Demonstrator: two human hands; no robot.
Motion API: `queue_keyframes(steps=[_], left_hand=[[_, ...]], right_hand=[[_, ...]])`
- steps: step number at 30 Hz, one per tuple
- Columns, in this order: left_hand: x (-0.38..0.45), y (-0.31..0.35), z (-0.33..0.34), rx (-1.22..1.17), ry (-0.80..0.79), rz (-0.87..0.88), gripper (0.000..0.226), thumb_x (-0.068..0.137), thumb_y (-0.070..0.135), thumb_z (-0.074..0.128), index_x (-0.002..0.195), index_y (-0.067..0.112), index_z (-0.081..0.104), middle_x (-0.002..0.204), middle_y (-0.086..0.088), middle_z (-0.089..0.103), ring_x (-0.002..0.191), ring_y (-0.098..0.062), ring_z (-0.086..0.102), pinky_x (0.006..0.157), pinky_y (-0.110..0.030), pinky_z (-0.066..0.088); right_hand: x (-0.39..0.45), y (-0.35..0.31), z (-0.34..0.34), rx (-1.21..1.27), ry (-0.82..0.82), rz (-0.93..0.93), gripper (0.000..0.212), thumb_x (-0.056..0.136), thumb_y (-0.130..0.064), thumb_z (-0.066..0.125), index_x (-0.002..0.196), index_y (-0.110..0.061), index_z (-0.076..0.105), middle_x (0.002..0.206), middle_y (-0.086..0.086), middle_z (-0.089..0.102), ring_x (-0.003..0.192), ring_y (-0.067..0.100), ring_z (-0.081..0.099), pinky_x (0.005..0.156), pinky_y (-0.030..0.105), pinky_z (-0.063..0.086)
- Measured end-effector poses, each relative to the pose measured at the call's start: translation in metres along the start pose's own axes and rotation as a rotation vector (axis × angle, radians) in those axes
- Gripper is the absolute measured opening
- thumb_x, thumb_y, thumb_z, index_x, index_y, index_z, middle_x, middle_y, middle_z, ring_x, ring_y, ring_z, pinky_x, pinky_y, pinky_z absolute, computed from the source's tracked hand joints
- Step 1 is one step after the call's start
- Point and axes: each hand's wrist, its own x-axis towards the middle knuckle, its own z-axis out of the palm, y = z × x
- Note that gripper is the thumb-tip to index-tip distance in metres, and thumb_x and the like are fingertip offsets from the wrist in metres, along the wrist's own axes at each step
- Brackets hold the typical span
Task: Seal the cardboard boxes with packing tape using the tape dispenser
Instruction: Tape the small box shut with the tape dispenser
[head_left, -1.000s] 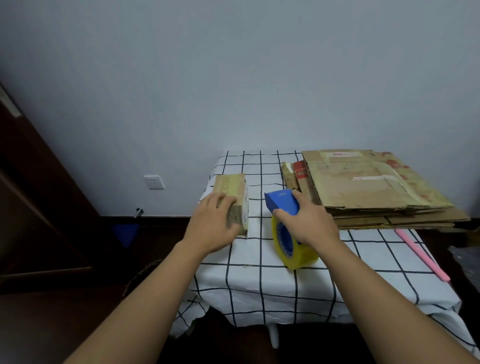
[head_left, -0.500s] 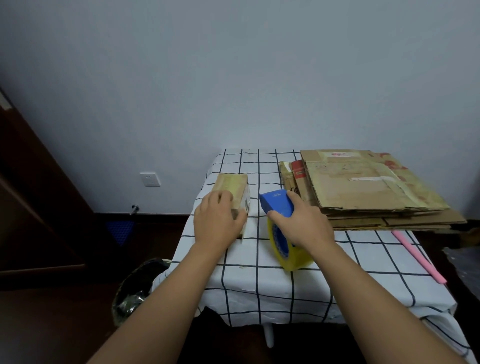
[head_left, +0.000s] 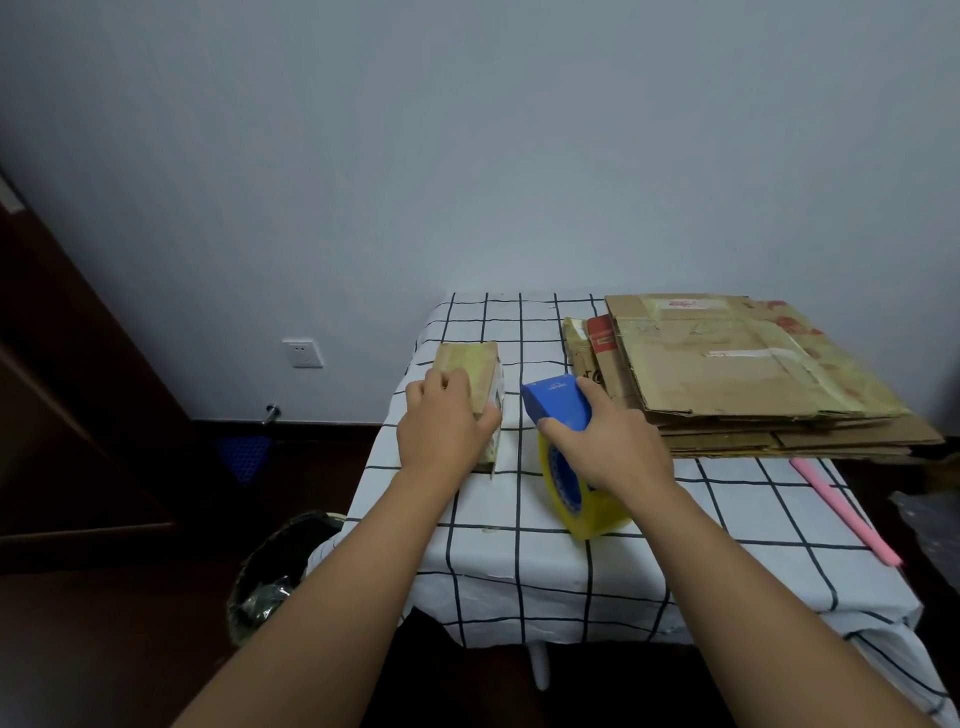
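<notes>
A small brown cardboard box (head_left: 475, 366) lies near the left edge of the table with the checked cloth (head_left: 519, 545). My left hand (head_left: 441, 434) lies over its near end, fingers on top and thumb down the right side. My right hand (head_left: 608, 452) grips the blue tape dispenser (head_left: 558, 408), which carries a yellowish roll of packing tape (head_left: 592, 512). The roll rests on the cloth, a short gap right of the box. A stack of flattened cardboard boxes (head_left: 727, 374) covers the back right of the table.
A pink stick (head_left: 844, 509) lies along the table's right side. On the floor to the left stands a dark waste bin (head_left: 275, 571). A wall socket (head_left: 301, 353) sits low on the grey wall, and dark wooden furniture (head_left: 78, 415) fills the left.
The view has shifted, bringing the waste bin into sight. My left hand has slid a little farther up the small box. My right hand keeps its hold on the dispenser.
</notes>
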Motion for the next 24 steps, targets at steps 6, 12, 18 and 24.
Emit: queue_keyframes(steps=[6,12,18,24], left_hand=[[-0.004,-0.005,0.001,0.04,0.016,0.061,0.032,0.089,0.046,0.055,0.104,0.018,0.052,0.114,0.001,0.053,0.107,-0.023,0.044,0.063,-0.033,0.043],[-0.015,-0.014,0.004,0.084,0.087,0.159,0.045,0.084,0.064,0.056,0.104,0.023,0.057,0.113,0.006,0.06,0.109,-0.019,0.052,0.101,-0.048,0.038],[-0.019,-0.037,-0.005,-0.251,-0.063,0.261,0.051,0.096,0.045,0.034,0.133,0.021,0.059,0.144,0.004,0.051,0.133,-0.016,0.038,0.11,-0.035,0.03],[-0.011,-0.059,-0.008,-0.65,-0.104,0.075,0.028,0.102,0.009,0.044,0.11,0.019,0.068,0.135,0.006,0.051,0.125,-0.01,0.046,0.101,-0.022,0.04]], right_hand=[[-0.001,0.0,-0.001,0.003,-0.002,-0.002,0.075,0.083,-0.07,0.044,0.149,-0.037,0.027,0.098,-0.004,0.051,0.086,0.023,0.053,0.066,0.035,0.045],[-0.003,-0.001,-0.001,-0.002,0.004,-0.004,0.075,0.084,-0.069,0.045,0.149,-0.037,0.027,0.098,-0.004,0.051,0.086,0.022,0.052,0.065,0.035,0.044],[-0.004,0.0,0.0,0.0,-0.003,-0.003,0.076,0.083,-0.07,0.044,0.15,-0.038,0.026,0.097,-0.005,0.052,0.085,0.023,0.054,0.064,0.034,0.044],[-0.003,0.0,0.0,-0.002,0.001,0.006,0.077,0.083,-0.071,0.044,0.15,-0.04,0.025,0.1,-0.006,0.052,0.088,0.023,0.056,0.068,0.037,0.05]])
